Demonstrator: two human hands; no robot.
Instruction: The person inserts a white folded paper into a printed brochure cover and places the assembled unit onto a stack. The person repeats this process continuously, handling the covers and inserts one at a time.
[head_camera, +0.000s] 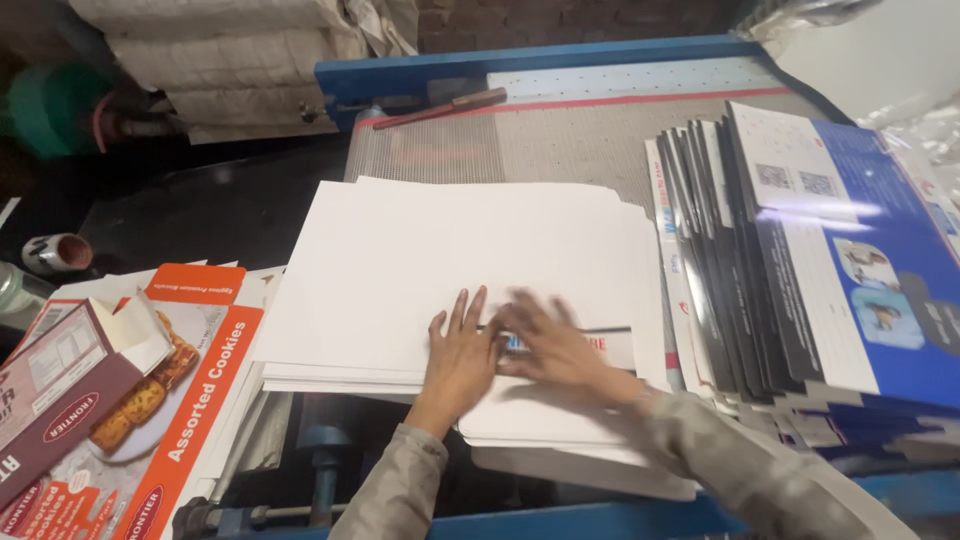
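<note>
A thick stack of white sheets (460, 260) lies on the grey machine bed (560, 140) in front of me. My left hand (462, 345) rests flat on the near edge of the stack, fingers spread. Beside it, my right hand (555, 345) is blurred and also lies flat, fingers apart, on a sheet with a printed strip (600, 343) showing under it. Neither hand grips anything. A lower bunch of white sheets (540, 420) sticks out toward me beneath my wrists.
A fanned stack of blue and white printed cartons (820, 250) leans at the right. Flat orange biscuit cartons (190, 400) and a maroon box (60, 390) lie at the left. A reddish stick (440, 108) rests on the blue frame (520, 60) at the back.
</note>
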